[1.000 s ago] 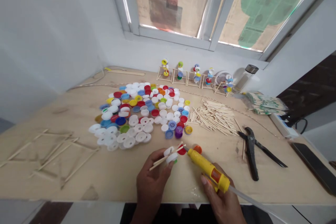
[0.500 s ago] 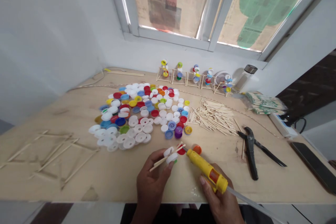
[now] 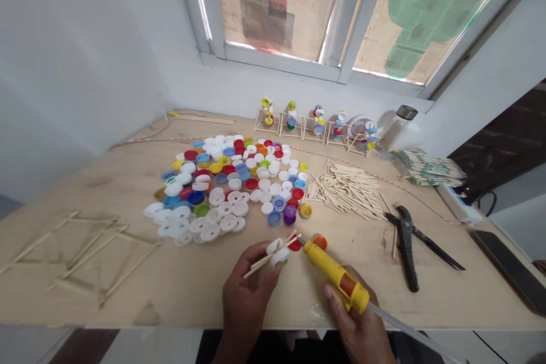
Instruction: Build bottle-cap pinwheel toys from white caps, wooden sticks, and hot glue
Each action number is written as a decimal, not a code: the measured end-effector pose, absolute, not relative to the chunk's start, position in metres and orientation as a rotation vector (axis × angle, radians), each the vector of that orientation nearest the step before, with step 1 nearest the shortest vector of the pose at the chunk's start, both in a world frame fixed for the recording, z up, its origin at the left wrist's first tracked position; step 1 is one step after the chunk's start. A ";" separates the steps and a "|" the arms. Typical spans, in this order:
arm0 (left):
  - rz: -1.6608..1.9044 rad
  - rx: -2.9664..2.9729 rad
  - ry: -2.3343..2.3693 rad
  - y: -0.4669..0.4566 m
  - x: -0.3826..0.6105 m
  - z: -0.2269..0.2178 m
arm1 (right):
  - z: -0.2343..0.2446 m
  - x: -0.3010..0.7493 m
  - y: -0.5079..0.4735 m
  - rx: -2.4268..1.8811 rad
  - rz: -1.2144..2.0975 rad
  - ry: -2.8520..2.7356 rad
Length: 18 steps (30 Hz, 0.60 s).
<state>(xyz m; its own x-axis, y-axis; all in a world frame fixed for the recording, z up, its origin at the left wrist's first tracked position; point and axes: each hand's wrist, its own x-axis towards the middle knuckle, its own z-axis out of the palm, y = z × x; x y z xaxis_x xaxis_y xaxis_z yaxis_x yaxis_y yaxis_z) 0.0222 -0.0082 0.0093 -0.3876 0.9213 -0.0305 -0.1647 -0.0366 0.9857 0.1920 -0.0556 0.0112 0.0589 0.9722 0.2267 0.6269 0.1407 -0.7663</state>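
My left hand [image 3: 247, 281] is closed on a small piece made of white bottle caps [image 3: 280, 256] and thin wooden sticks [image 3: 267, 259]. A bit of green shows under the lower cap. In my right hand [image 3: 358, 315] is a yellow glue gun [image 3: 333, 270], a clear glue stick [image 3: 409, 327] trailing from its back. Its nozzle points left, close to the stick ends and a red cap [image 3: 294, 243]; whether it touches them I cannot tell. An orange cap [image 3: 319, 242] lies just behind the gun.
Many loose bottle caps [image 3: 234, 183] cover the table's middle. A stick pile [image 3: 347, 190], black pliers [image 3: 407, 250] and a phone [image 3: 509, 267] lie right. Stick frames [image 3: 85, 247] lie left. Several cap wheels on stands [image 3: 318, 119] and a bottle [image 3: 398, 125] line the wall.
Almost nothing differs. The glue gun's nozzle sits very slightly further right, and the left hand keeps its hold.
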 end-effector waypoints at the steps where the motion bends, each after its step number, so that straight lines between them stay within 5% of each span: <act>1: 1.567 0.868 1.359 -0.008 0.022 0.009 | 0.011 0.192 -0.056 -1.573 0.562 -1.654; 18: 1.501 0.909 1.303 -0.006 0.014 0.008 | 0.010 0.192 -0.054 -1.581 0.636 -1.630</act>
